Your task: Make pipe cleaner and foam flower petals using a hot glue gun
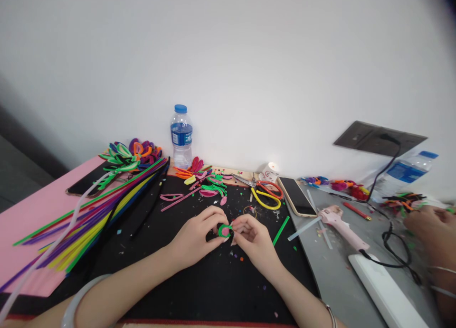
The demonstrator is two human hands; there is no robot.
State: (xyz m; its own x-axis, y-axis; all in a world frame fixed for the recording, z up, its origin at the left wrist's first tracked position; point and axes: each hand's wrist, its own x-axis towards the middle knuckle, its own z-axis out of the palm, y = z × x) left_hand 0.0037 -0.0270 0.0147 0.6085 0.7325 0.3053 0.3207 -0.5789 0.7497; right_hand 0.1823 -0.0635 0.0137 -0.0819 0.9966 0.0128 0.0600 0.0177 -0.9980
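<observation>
White wall behind, black mat on desk; left hand and right hand both pinch small green pipe-cleaner ring at frame centre; pipe-cleaner bundle left; scissors above; co-worker's hand far right.

Premises present as a craft work desk set against a plain white wall. A black work mat covers the desk centre. Left of the mat: a bundle of coloured pipe cleaners on a pink sheet. At the mat's far edge: scissors, finished pipe-cleaner flowers and a water bottle. Right of the mat: a pink glue gun, a phone and a wall socket plate with a cable plugged in.
</observation>
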